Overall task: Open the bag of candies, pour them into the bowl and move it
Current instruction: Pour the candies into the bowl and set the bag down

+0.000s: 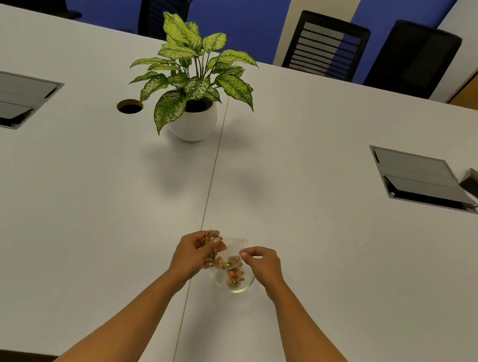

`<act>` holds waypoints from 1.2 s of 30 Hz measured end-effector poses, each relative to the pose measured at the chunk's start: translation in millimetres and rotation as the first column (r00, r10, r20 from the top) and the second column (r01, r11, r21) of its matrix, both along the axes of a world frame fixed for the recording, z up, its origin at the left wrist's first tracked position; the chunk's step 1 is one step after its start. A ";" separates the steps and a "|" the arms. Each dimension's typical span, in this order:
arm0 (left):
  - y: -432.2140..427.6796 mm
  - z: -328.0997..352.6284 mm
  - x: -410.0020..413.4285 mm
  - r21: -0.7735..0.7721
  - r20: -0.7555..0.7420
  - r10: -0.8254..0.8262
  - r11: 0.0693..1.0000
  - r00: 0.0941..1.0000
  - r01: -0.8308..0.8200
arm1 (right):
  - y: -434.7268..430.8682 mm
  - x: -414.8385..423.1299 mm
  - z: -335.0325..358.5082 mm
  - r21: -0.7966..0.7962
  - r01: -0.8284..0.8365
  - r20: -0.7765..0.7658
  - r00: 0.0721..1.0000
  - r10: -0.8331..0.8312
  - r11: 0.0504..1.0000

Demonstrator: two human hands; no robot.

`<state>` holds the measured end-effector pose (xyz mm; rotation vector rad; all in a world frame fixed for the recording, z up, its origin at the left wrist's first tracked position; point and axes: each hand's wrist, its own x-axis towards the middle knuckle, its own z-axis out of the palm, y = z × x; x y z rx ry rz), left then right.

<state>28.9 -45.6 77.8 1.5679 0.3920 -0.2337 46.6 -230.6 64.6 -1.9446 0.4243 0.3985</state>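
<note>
A clear plastic candy bag (232,247) is held tilted above a small clear glass bowl (241,287) on the white table (97,236). My left hand (192,251) grips the bag's left side, where gold and red wrapped candies bunch up. My right hand (264,263) pinches the bag's right edge. Several wrapped candies (234,274) lie in the bowl, just below the bag's lower end. The bag partly hides the bowl's far rim.
A potted plant (194,92) in a white pot stands further back, left of the table seam. Grey cable hatches (419,178) (3,98) are set into the table on both sides, with a round cable hole (130,106) near the plant. Black chairs (326,46) line the far edge.
</note>
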 end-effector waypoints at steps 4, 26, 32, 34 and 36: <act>-1.2 1.7 1.6 0.044 -0.005 -0.010 0.999 1.000 0.010 | -0.4 1.0 -1.7 0.001 -0.015 -0.007 1.000 0.015 1.000; -8.6 16.8 2.9 0.368 0.083 -0.104 0.928 0.991 0.067 | 1.4 -1.1 -0.3 0.072 0.022 -0.087 0.996 -0.016 0.997; -12.6 24.4 2.9 0.418 0.100 -0.125 0.905 0.987 0.072 | 1.9 -0.7 0.2 0.091 0.044 -0.075 0.997 -0.037 0.995; -13.6 25.9 3.1 0.449 0.109 -0.132 0.891 0.985 0.070 | 1.8 -0.6 -0.5 0.094 0.043 -0.068 0.997 -0.037 0.995; -13.8 27.3 2.6 0.482 0.121 -0.134 0.874 0.984 0.060 | 1.2 -0.4 -1.6 0.092 0.035 -0.066 0.997 -0.029 0.995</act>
